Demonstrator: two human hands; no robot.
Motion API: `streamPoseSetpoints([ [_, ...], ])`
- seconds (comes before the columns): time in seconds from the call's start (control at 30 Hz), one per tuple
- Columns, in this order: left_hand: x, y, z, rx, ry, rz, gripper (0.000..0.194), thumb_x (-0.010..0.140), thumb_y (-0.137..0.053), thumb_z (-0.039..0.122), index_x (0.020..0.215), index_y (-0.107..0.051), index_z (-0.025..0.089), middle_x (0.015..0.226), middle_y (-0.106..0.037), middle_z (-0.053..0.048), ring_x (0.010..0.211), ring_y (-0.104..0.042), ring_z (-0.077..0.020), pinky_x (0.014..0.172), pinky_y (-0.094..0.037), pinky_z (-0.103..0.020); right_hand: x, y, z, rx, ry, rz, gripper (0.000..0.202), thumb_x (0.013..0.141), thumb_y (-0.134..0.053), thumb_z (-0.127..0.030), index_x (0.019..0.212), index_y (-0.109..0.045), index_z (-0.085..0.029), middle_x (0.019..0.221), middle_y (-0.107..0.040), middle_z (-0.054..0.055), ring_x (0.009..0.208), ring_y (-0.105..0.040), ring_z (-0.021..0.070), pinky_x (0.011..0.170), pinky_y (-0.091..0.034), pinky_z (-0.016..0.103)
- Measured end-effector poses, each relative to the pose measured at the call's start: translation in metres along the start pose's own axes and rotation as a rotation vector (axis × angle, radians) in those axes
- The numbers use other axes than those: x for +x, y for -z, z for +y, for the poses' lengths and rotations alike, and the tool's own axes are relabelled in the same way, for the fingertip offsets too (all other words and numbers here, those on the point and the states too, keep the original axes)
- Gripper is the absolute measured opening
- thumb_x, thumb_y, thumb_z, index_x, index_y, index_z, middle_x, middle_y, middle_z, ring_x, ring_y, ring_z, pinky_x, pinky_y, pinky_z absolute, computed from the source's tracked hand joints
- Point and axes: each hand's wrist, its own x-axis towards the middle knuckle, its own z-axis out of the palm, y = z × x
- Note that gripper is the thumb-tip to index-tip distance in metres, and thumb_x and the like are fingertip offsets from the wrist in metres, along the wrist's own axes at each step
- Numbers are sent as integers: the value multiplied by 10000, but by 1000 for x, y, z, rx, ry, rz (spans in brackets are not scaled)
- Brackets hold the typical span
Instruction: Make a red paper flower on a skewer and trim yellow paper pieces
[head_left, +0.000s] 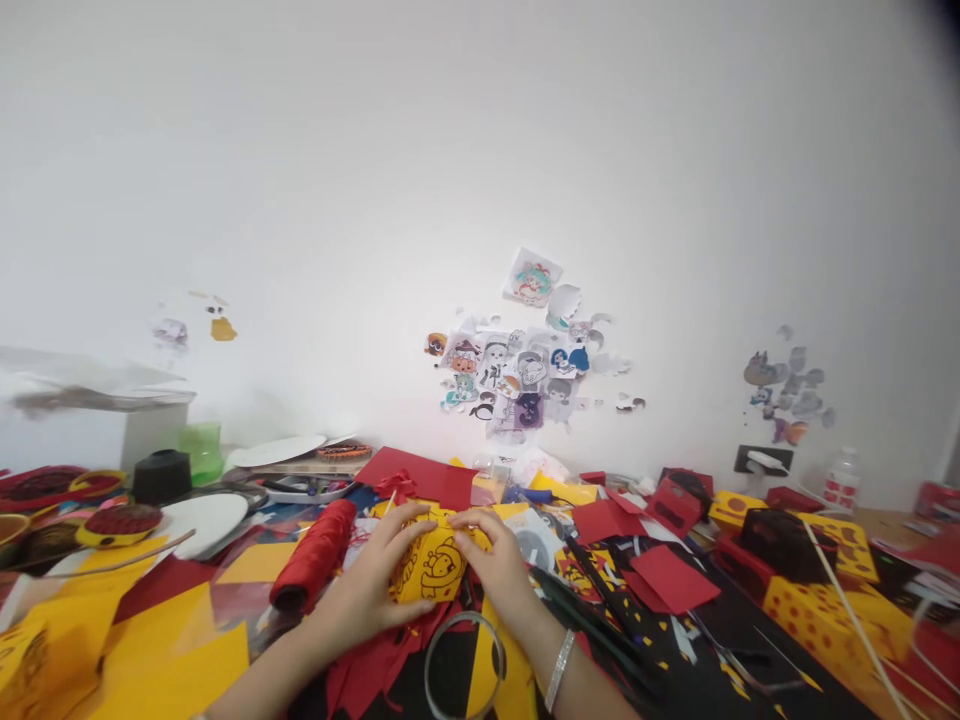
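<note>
Between my two hands is a yellow paper piece with dark line drawings (pixel 439 568), perhaps a small box or lantern; its exact form is partly covered by my fingers. My left hand (pixel 390 565) grips its left side, thumb along the lower edge and fingers over the top. From the right, my right hand (pixel 491 555) holds the upper right side with curled fingers. Just below lies a roll of clear tape (pixel 463 665), standing out against yellow and red paper strips. A spool of red thread (pixel 315 555) rests left of my left hand.
Yellow paper sheets (pixel 172 650) cover the left front. Red paper cards (pixel 671 580) and scraps lie right of my hands, with scissors (pixel 742 660) nearby. Decorated yellow boxes (pixel 840 630) and a thin stick (pixel 851 615) are at far right. White plates (pixel 206 525) sit at left.
</note>
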Motion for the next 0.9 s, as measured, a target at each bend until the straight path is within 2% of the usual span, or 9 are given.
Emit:
streamPoseSetpoints([
  [0.13,0,0,2,41,-35,-10,636,675,-653,209,1236,-366,295,1363,-329,-93,1281,-288,-282,1034,-309,-494,2,-2,8,184,-142,15,87,651,-669,-235,729,-660,-199,879,-657,38,917,-565,208,890,-388,354],
  [0.33,-3,-5,-3,6,-24,-44,643,655,-668,217,1223,-381,305,1365,-324,-98,1271,-307,-302,1020,-327,-504,0,-2,15,386,-296,5,227,571,-713,-245,778,-650,-175,857,-665,42,863,-591,199,827,-427,347],
  [0.47,-1,-8,-5,-43,19,-53,650,663,-671,256,1233,-364,305,1358,-315,-107,1265,-315,-306,1013,-339,-500,-2,-6,18,463,-317,42,193,592,-678,-240,772,-645,-177,818,-650,24,833,-591,182,829,-422,327],
  [0.63,1,-9,-8,-54,-1,-57,650,688,-645,232,1250,-329,317,1375,-287,-92,1288,-275,-292,1042,-298,-493,-4,-12,19,467,-319,91,156,634,-623,-265,770,-628,-188,799,-641,15,818,-589,182,798,-437,323],
  [0.8,0,-9,-6,-29,1,-87,631,695,-632,223,1238,-326,324,1383,-266,-83,1291,-270,-289,1042,-298,-491,-3,-13,20,367,-286,118,127,627,-631,-220,748,-631,-184,799,-634,13,834,-575,182,820,-420,317],
  [0.9,0,-9,-7,-4,3,-87,616,712,-616,232,1242,-318,324,1385,-256,-84,1296,-259,-291,1044,-293,-492,-3,-14,21,314,-260,125,136,701,-587,-274,789,-624,-178,840,-641,31,864,-576,184,826,-424,325],
])
